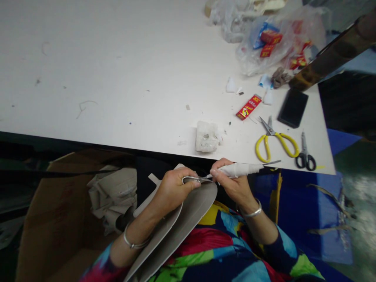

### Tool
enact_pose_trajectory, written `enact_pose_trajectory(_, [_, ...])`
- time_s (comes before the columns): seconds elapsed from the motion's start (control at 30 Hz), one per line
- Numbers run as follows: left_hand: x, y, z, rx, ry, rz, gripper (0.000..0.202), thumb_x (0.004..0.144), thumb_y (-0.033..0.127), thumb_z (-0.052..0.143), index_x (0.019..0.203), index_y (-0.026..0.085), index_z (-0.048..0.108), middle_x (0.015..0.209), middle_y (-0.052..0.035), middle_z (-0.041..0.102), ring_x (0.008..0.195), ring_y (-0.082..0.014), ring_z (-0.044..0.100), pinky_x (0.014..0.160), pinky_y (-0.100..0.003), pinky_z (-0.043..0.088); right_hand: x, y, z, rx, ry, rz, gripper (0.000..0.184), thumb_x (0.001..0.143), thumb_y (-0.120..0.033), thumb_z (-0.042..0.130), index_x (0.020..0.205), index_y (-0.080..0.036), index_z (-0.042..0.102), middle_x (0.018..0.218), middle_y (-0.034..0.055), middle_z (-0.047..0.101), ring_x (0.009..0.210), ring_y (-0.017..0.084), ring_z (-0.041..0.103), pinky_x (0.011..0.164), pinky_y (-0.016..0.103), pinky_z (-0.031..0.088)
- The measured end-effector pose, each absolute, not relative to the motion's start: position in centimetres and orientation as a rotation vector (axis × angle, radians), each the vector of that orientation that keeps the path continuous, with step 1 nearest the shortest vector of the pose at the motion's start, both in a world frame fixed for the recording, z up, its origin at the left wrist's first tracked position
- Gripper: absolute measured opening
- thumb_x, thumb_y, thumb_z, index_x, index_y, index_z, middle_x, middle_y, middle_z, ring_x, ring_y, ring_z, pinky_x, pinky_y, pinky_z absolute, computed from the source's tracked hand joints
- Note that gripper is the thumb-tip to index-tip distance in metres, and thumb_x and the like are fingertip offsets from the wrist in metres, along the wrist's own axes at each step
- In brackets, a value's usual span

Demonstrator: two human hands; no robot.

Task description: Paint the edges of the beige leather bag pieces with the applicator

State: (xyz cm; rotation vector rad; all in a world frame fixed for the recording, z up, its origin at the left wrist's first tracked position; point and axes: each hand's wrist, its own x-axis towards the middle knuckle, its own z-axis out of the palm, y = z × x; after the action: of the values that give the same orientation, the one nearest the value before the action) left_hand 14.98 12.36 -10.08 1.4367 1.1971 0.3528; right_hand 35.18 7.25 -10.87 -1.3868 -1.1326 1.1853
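Grey sheet [192, 205]: we have it on our lap just below the table's near edge, two curved layers running down to the lower left, its upper edge between our hands.
Left hand [176, 184]: our forearm slants up from the lower left, back of the hand facing up; thumb and bent fingers pinch the sheet's edge, where a narrow strip curls up.
Right hand [230, 180]: our forearm leans up and leftward from the lower right, fingers closed round the tool, thumb lying along its near side.
Tool [242, 169]: white-wrapped handle, nearly level; one metal end meets the sheet's edge beside our left fingertips, while a thin dark spike points right.
Wrists: we wear a silver bangle on each, below bright multicoloured sleeves [283, 243].
White table [102, 74]: ahead of us, with a pale block [203, 145] near the edge, just beyond our hands.
Table's right side: yellow-handled scissors [272, 132], smaller black scissors [304, 152], a red box [249, 107] and a dark slab [293, 107]; clear bags [248, 58] lie farther back.
Carton [49, 219]: open, at our left, holding crumpled pale scraps [117, 188].
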Motion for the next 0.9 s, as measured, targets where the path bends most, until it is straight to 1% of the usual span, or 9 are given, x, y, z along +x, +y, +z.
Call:
enact_pose_trajectory(0.2, [15.1, 12.2, -9.8, 1.443, 1.184, 0.336, 0.006, 0.079, 0.024, 0.075, 0.082, 0.020, 0.078, 0.084, -0.0027, 0.077, 0.083, -0.0209, 0.068, 0.079, -0.032, 0.048, 35.1, 7.1, -11.1, -1.371, -1.190, 1.167, 0.019, 0.096, -0.037, 0.072, 0.088, -0.020, 0.068, 0.070, -0.0031, 0.061, 0.061, 0.012, 0.054, 0.058, 0.024, 0.043])
enact_pose_trajectory(0.37, [15.2, 12.1, -9.8, 1.471, 1.133, 0.363, 0.009, 0.084, 0.022, 0.069, 0.082, 0.019, 0.077, 0.084, -0.0030, 0.075, 0.082, -0.0196, 0.067, 0.079, -0.031, 0.048, 35.4, 7.3, -10.8, -1.385, -1.314, 1.109, 0.015, 0.097, -0.034, 0.071, 0.090, -0.021, 0.069, 0.075, -0.0021, 0.065, 0.065, 0.013, 0.058, 0.062, 0.025, 0.047])
enact_pose_trajectory(0.5, [15.2, 12.1, -9.8, 1.457, 1.134, 0.366, 0.010, 0.083, 0.023, 0.067, 0.079, 0.018, 0.074, 0.082, -0.0035, 0.073, 0.083, -0.0203, 0.066, 0.079, -0.032, 0.046, 35.3, 7.7, -10.5, -1.322, -1.345, 1.136, 0.014, 0.098, -0.030, 0.069, 0.088, -0.021, 0.069, 0.076, -0.0024, 0.065, 0.068, 0.013, 0.060, 0.064, 0.024, 0.048])
enact_pose_trajectory(0.63, [15.1, 12.4, -9.9, 1.412, 1.178, 0.339, 0.013, 0.080, 0.028, 0.067, 0.072, 0.018, 0.072, 0.077, -0.0033, 0.071, 0.079, -0.0208, 0.063, 0.076, -0.032, 0.045, 35.0, 7.5, -10.8, -1.310, -1.233, 1.239, 0.022, 0.101, -0.035, 0.069, 0.084, -0.020, 0.070, 0.074, -0.0016, 0.064, 0.067, 0.013, 0.058, 0.063, 0.024, 0.046])
enact_pose_trajectory(0.7, [15.0, 12.6, -9.9, 1.397, 1.197, 0.332, 0.013, 0.078, 0.029, 0.067, 0.070, 0.019, 0.071, 0.075, -0.0028, 0.070, 0.076, -0.0205, 0.062, 0.074, -0.032, 0.044, 34.7, 7.1, -11.4, -1.305, -1.164, 1.283, 0.026, 0.101, -0.038, 0.069, 0.082, -0.020, 0.070, 0.076, -0.0008, 0.065, 0.069, 0.013, 0.058, 0.064, 0.025, 0.045])
enact_pose_trajectory(0.8, [15.0, 12.7, -9.8, 1.393, 1.206, 0.334, 0.014, 0.077, 0.030, 0.067, 0.069, 0.019, 0.070, 0.073, -0.0027, 0.069, 0.074, -0.0204, 0.060, 0.072, -0.033, 0.043, 34.4, 6.4, -12.6, -1.276, -1.052, 1.320, 0.026, 0.101, -0.040, 0.071, 0.083, -0.021, 0.071, 0.077, -0.0010, 0.066, 0.070, 0.013, 0.058, 0.066, 0.025, 0.045])
enact_pose_trajectory(0.9, [15.0, 12.8, -9.8, 1.404, 1.209, 0.342, 0.014, 0.076, 0.030, 0.066, 0.067, 0.019, 0.070, 0.072, -0.0028, 0.069, 0.073, -0.0205, 0.059, 0.073, -0.033, 0.043, 33.9, 5.9, -13.5, -1.233, -0.909, 1.331, 0.022, 0.100, -0.039, 0.073, 0.086, -0.022, 0.072, 0.075, -0.0020, 0.067, 0.069, 0.013, 0.059, 0.065, 0.025, 0.046])
